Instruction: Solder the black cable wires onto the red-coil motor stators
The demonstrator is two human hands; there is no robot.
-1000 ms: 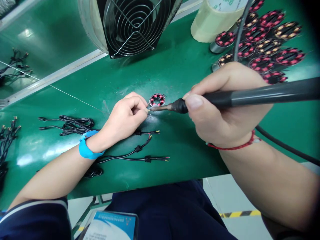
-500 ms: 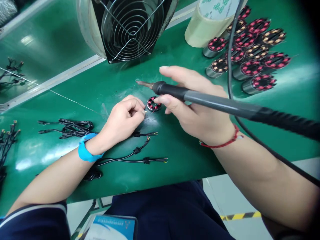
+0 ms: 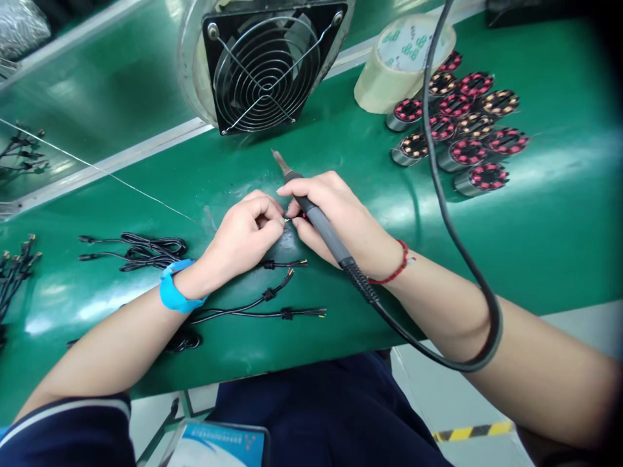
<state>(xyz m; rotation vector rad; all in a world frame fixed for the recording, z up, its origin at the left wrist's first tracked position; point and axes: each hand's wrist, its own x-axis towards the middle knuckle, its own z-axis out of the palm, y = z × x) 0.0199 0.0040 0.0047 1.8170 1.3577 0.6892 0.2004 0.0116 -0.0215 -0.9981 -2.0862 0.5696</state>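
Note:
My right hand (image 3: 335,220) grips a soldering iron (image 3: 324,230) whose bare tip points away, up and to the left. Its fingers come down around a small motor stator with red windings (image 3: 304,214), mostly hidden behind them. Close by on the left, my left hand (image 3: 248,230) is closed in a pinch beside the stator. A thin wire end (image 3: 286,220) shows at its fingertips; what it belongs to is hidden. Under and below the left wrist lie black cables (image 3: 253,301) with stripped coloured ends.
Several stators (image 3: 470,152) with red or copper windings stand at the back right by a tape roll (image 3: 379,78). A grilled fan (image 3: 265,91) stands at the back. The iron's cord (image 3: 438,194) loops over my right forearm. Coiled cables (image 3: 150,250) lie left.
My right hand has moved down and left, closing on the stator, with the soldering iron now tilted more steeply. The cord has swung over my forearm. My left hand stays nearly in place.

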